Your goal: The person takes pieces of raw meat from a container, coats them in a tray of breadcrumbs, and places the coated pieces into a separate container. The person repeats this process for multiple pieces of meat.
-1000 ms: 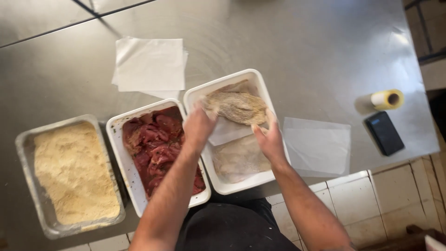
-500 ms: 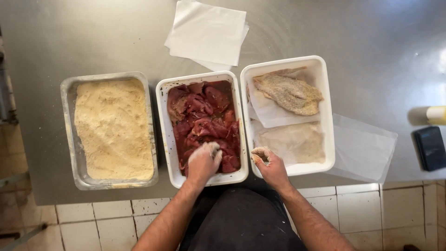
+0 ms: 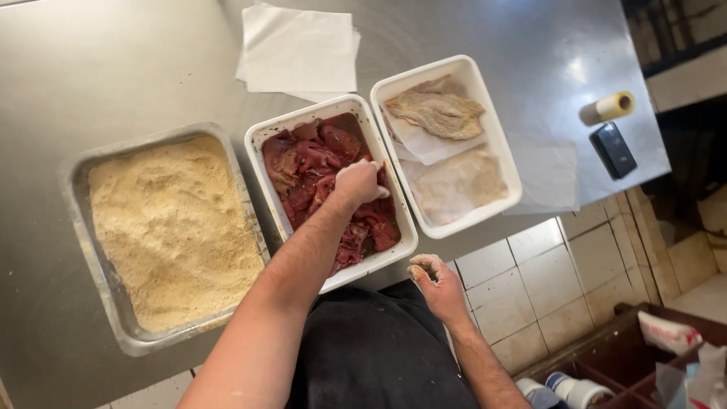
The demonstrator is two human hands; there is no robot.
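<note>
My left hand (image 3: 359, 182) reaches into the middle white tray (image 3: 261, 144), which is full of raw red meat slices (image 3: 318, 163). Its fingers are curled down around one slice. My right hand (image 3: 437, 282) hangs off the table's near edge, just below that tray's corner. It is dusted with crumbs, loosely curled, and holds nothing. To the right, a second white tray (image 3: 496, 140) holds a breaded cutlet (image 3: 437, 113) on paper, with another paper-covered layer (image 3: 458, 185) nearer me. A metal pan of breadcrumbs (image 3: 170, 227) sits on the left.
All of this stands on a steel table (image 3: 113, 68). A stack of white paper sheets (image 3: 299, 49) lies behind the trays and a single sheet (image 3: 547, 176) to their right. A roll of wrap (image 3: 608, 107) and a dark phone (image 3: 613, 149) sit at the far right. Below is tiled floor (image 3: 530, 295).
My left hand moved from the meat tray's near edge deeper into the meat. My right hand drew back from the cutlet tray to below the table edge. The view shifted.
</note>
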